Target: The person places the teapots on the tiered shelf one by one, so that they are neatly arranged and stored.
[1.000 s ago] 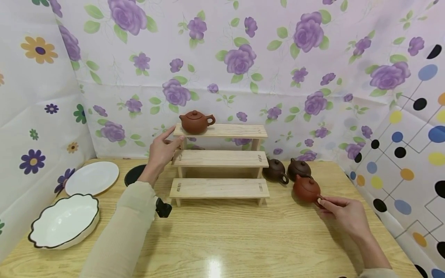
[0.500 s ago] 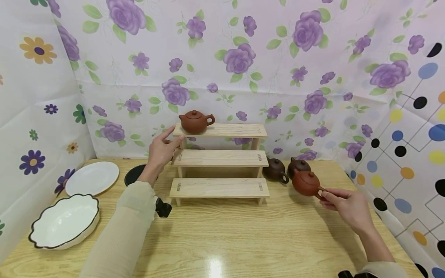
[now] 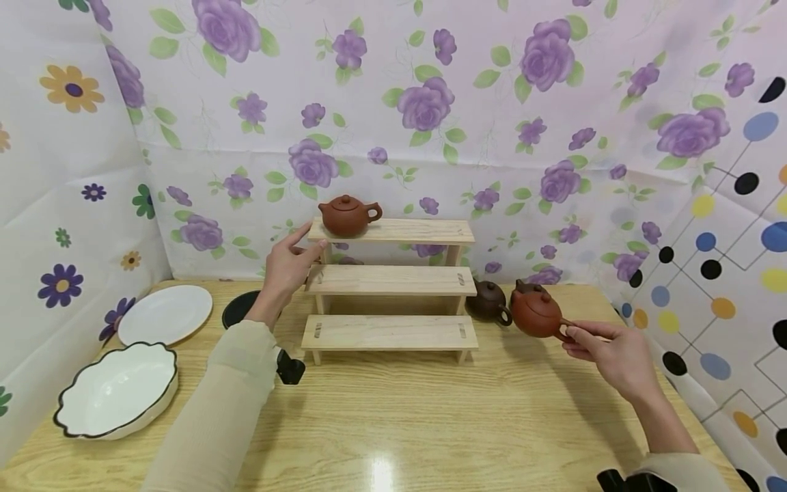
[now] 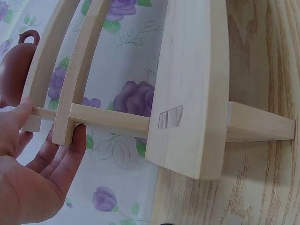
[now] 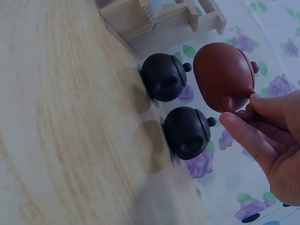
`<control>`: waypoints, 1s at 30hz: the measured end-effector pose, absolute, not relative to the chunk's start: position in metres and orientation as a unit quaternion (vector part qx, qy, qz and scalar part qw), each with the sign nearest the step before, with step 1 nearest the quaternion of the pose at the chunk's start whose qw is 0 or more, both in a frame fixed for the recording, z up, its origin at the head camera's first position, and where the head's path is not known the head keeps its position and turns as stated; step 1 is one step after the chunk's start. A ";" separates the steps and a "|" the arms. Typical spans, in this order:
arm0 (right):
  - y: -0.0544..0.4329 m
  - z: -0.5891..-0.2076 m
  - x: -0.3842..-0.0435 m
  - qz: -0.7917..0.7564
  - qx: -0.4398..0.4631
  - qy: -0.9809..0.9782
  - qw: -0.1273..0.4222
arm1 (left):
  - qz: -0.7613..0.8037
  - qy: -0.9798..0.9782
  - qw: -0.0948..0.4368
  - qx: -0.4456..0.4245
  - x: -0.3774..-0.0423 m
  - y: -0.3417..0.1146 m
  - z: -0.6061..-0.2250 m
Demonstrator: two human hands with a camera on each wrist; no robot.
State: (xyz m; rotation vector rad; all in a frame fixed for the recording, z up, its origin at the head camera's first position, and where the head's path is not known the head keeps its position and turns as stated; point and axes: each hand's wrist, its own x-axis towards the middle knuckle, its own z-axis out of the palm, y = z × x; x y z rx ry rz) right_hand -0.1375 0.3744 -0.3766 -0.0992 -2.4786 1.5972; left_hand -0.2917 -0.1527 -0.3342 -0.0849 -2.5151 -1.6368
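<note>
A red-brown clay teapot [image 3: 536, 314] is off the table at the right, its handle pinched between the thumb and fingers of my right hand [image 3: 617, 359]. In the right wrist view this teapot [image 5: 222, 77] shows above two dark brown teapots. My left hand [image 3: 287, 268] grips the upper left end of a three-tier wooden display stand [image 3: 389, 333]; in the left wrist view its thumb and fingers [image 4: 76, 157] sit around the stand's end. Another red-brown teapot [image 3: 346, 216] stands on the left of the top tier, close to my left fingers.
Two dark teapots, one nearer the stand [image 3: 488, 301] and one farther right [image 5: 187, 133], stand on the table. At left are a white plate [image 3: 164, 316], a scalloped white bowl [image 3: 117, 393] and a black round dish [image 3: 236, 311]. Patterned cloth walls [image 3: 393, 123] enclose the table.
My right hand has lifted the red-brown teapot off the table and moved it slightly up and left, now in front of the farther dark teapot. My left hand stays in place.
</note>
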 end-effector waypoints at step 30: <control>0.355 -0.331 -0.159 0.510 0.013 -0.854 0.098 | -0.543 -0.836 0.071 -0.028 -0.294 -0.153 -0.336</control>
